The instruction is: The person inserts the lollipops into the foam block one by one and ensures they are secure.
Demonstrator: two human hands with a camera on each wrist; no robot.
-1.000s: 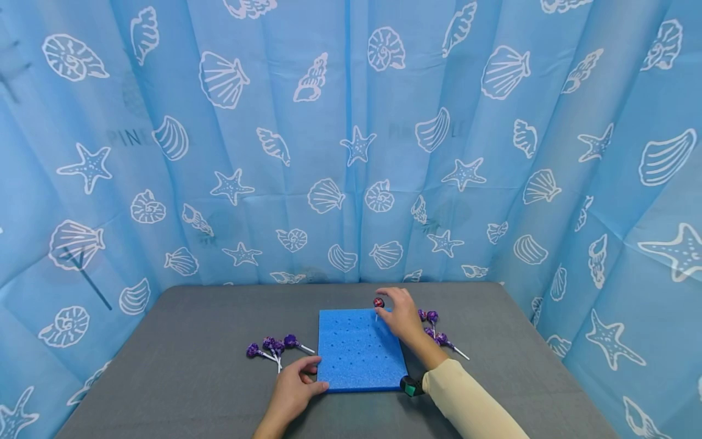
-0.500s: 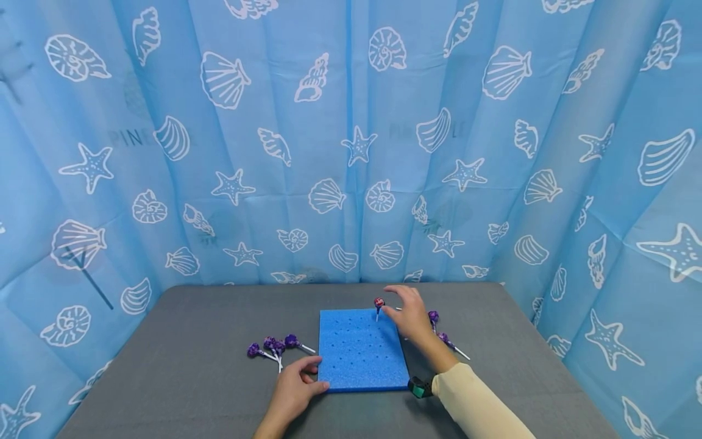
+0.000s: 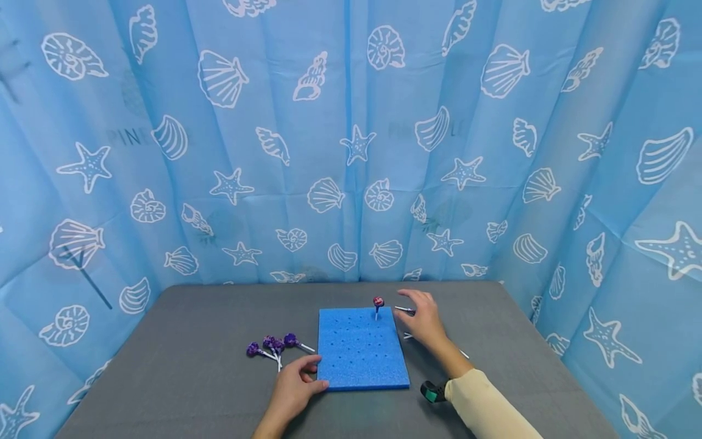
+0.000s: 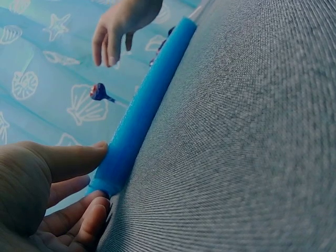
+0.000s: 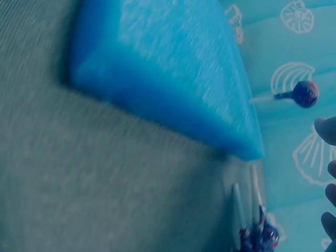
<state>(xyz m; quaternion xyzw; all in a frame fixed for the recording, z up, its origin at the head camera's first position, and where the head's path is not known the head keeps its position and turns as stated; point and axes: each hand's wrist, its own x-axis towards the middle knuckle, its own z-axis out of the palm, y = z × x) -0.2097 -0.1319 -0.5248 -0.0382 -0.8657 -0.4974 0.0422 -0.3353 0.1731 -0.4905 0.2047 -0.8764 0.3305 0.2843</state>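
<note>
Whereas the red-topped lollipop [image 3: 378, 302] was closely framed a second ago by the finger and thumb of the right hand [image 3: 426, 318], it is now left standing by itself, its white stick planted upright in the blue foam board [image 3: 364, 372] at about one o'clock from the board's centre. The right hand has been drawn away towards two o'clock; its thumb and fingers are parted and curved, with nothing grasped. By that shift, the purple-wrapped lollipops [image 5: 257, 239] lying at three o'clock have been largely hidden from the head view, though some of their sticks are left showing around the hand.

No change is seen in the left hand [image 3: 295, 385], by which the board's near corner, at about seven o'clock, is pinched between thumb and fingers. The board itself has not been visibly shifted.

One placement may therefore be judged finished, the release having been made without the stick being toppled. Since the other holes [image 3: 358, 352] in view are unfilled and more loose lollipops [image 3: 278, 346] are seen on the grey table [image 3: 219, 390] at nine o'clock, the work is judged to be at an early stage.
</note>
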